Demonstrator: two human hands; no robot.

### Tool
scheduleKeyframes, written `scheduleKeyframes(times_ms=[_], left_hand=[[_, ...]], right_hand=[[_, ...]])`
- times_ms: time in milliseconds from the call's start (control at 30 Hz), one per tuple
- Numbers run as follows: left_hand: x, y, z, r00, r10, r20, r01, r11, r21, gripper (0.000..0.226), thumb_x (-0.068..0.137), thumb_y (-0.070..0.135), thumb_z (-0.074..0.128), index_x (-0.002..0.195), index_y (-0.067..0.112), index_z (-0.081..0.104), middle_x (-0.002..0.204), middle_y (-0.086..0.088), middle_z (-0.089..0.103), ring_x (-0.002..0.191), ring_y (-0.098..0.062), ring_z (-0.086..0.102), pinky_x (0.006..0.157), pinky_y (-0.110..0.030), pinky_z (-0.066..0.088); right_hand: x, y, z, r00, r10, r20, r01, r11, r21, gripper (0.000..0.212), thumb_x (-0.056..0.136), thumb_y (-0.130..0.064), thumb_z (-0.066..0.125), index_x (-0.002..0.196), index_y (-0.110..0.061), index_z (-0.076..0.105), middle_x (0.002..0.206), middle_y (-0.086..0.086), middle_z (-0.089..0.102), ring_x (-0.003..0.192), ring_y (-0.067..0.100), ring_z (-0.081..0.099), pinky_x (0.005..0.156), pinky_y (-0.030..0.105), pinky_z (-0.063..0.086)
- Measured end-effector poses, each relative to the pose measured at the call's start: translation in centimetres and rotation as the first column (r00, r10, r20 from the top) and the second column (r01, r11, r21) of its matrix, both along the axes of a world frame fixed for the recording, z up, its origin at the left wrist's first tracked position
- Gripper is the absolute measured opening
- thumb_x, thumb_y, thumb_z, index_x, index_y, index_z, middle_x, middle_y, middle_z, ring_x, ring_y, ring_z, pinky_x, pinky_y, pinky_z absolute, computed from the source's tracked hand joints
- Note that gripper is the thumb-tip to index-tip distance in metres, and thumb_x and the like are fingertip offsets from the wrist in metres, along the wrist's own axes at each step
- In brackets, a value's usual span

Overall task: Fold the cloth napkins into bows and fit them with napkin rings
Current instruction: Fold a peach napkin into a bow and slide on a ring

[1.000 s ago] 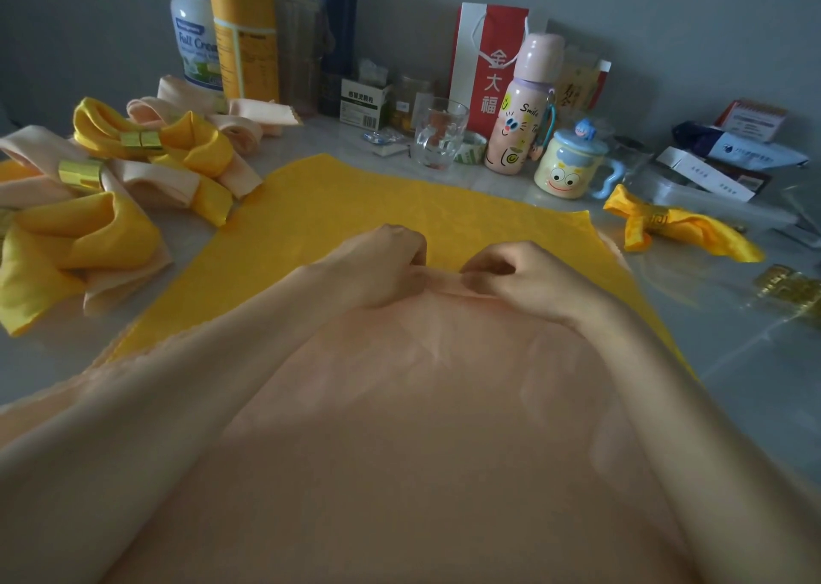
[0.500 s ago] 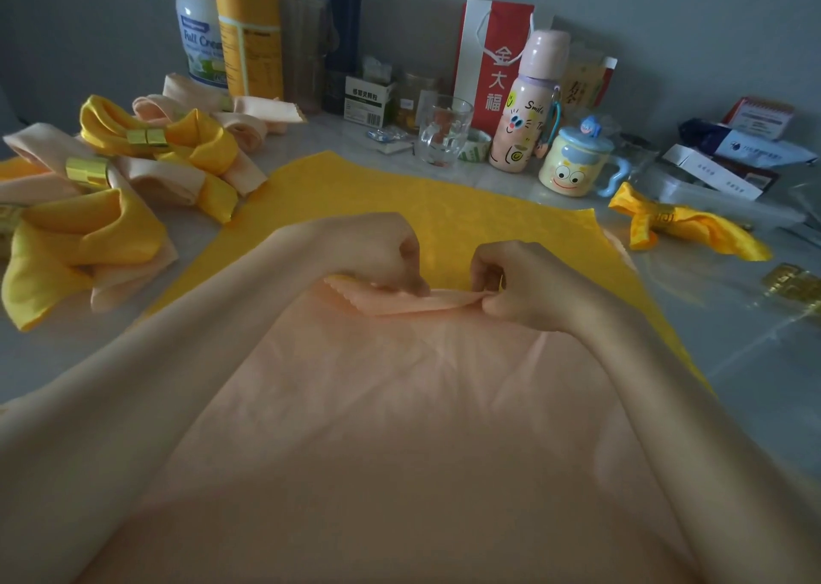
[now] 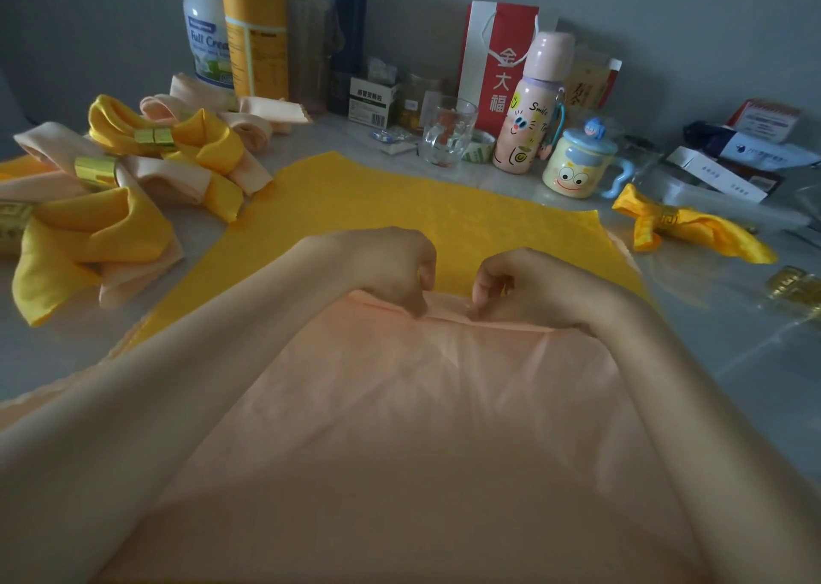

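A person's left hand and right hand, a little apart, each pinch the far edge of a peach napkin that lies spread over a yellow napkin in the middle of the table. A narrow band of peach cloth now lies turned back toward the near side, its crease running out to the right past the right hand. A second ago the same hands were closed on a flat, unfolded corner, and half a second ago only a short flap stood raised between them. The fold has since been drawn nearer and pressed lower, which suggests the first pleat of a new bow is being laid, though the dim light makes it hard to say whether the yellow layer is caught in it. Finished bows with gold napkin rings are heaped at the far left; loose rings wait at the right edge.
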State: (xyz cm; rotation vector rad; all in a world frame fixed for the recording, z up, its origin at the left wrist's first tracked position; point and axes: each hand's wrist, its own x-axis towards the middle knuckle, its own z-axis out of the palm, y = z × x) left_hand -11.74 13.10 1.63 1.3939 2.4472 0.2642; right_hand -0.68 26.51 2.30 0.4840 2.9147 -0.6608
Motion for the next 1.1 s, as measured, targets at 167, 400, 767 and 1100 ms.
scheduleKeyframes(times_ms=[167,400,767,1100], left_hand=[[-0.3,0.0,0.1,0.999,0.014,0.029,-0.013,1.0,-0.025,0.037,0.081,0.032,0.07,0.114,0.02,0.06,0.088,0.01,0.048,0.089,-0.013,0.049,0.078,-0.025,0.043],[-0.1,0.0,-0.1,0.996,0.029,0.085,-0.029,1.0,-0.009,0.031,0.084,0.035,0.067,0.111,0.021,0.06,0.091,0.006,0.056,0.089,-0.015,0.054,0.079,-0.027,0.046],[1.3,0.2,0.3,1.0,-0.003,-0.016,0.003,1.0,0.003,0.028,0.086,0.028,0.063,0.111,0.016,0.06,0.096,0.003,0.052,0.09,-0.015,0.048,0.073,-0.023,0.038],[2.2,0.5,0.9,0.996,-0.043,0.073,0.054,0.985,-0.163,0.027,0.086,0.035,0.063,0.097,0.012,0.067,0.1,-0.006,0.068,0.086,-0.021,0.058,0.067,-0.027,0.04]], right_hand=[[0.0,0.8,-0.4,1.0,0.027,-0.006,-0.028,0.996,-0.083,0.023,0.076,-0.021,0.075,0.095,-0.019,0.063,0.094,-0.009,0.059,0.079,0.004,0.052,0.07,0.017,0.041],[-0.2,1.0,-0.7,1.0,0.022,-0.008,-0.023,0.991,-0.135,0.024,0.075,-0.017,0.076,0.097,-0.016,0.065,0.089,-0.002,0.059,0.075,0.006,0.051,0.071,0.022,0.041],[-0.1,0.1,-0.5,0.996,0.072,-0.061,-0.071,0.997,0.02,0.012,0.075,-0.023,0.068,0.07,-0.023,0.056,0.073,-0.005,0.055,0.069,0.012,0.051,0.062,0.027,0.041],[0.2,-1.2,0.7,0.961,0.134,0.242,-0.171,0.976,0.138,0.022,0.077,-0.009,0.061,0.084,-0.027,0.052,0.079,-0.01,0.046,0.066,0.008,0.047,0.056,0.022,0.038]])
